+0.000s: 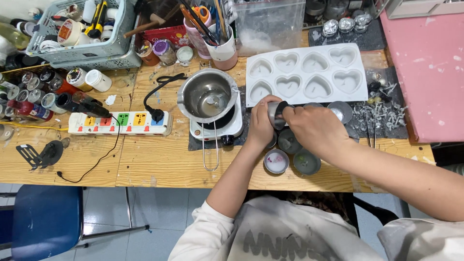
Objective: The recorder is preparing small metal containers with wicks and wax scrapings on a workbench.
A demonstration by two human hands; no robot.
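My left hand [261, 123] and my right hand [314, 128] meet over the wooden table [145, 164], both closed around a small metal cup [276, 112] with a dark end. Just below them sit small round metal tins: one with white wax and pink flecks [276, 161], one greyish [307, 162], and another partly hidden under my hands [289, 141]. A white silicone mould with heart-shaped cavities [307, 72] lies right behind my hands. To the left, a steel melting pot [207, 95] rests on a small white hotplate [227, 126].
A white power strip with coloured sockets [118, 123] lies left of the hotplate. Paint jars [34, 92], a grey basket of supplies [82, 34], cups of tools [212, 34], metal wick tabs [382, 113], a pink board [430, 67], and a blue chair [41, 222] surround the area.
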